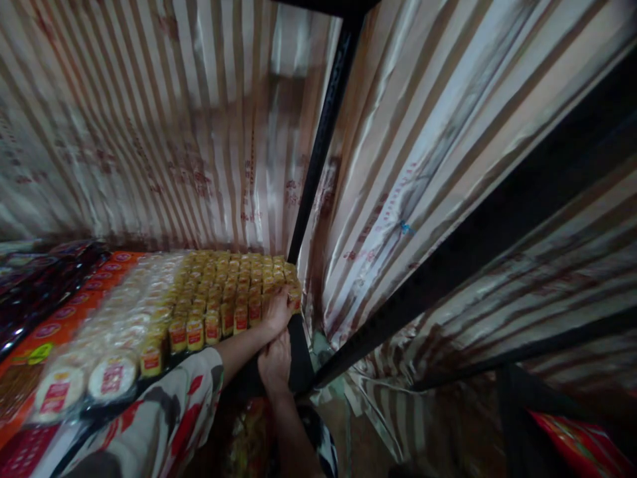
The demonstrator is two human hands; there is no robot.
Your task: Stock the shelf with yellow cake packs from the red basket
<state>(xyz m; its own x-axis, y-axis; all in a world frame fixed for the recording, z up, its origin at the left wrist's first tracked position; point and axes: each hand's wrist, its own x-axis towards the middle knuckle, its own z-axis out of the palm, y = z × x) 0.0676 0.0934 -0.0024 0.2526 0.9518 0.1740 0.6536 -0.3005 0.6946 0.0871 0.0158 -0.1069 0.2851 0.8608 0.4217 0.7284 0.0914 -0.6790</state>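
Note:
Small yellow jars (233,285) with red labels stand in tight rows on a shelf. My left hand (277,309), on a flower-print sleeve, reaches to the right end of the front row, and its fingers curl round the corner jar (295,297). Just below it, my right hand (274,362) lies against the black shelf edge (298,358) beside the upright black post (318,153). Its fingers are bent upward under the left hand, and what they hold is hidden.
Round white packs (112,375) and orange packets (60,318) fill the shelf left of the jars, with dark packets (34,282) at the far left. Striped shiny sheeting (438,166) hangs behind and to the right. Black frame bars (497,232) cross the right side.

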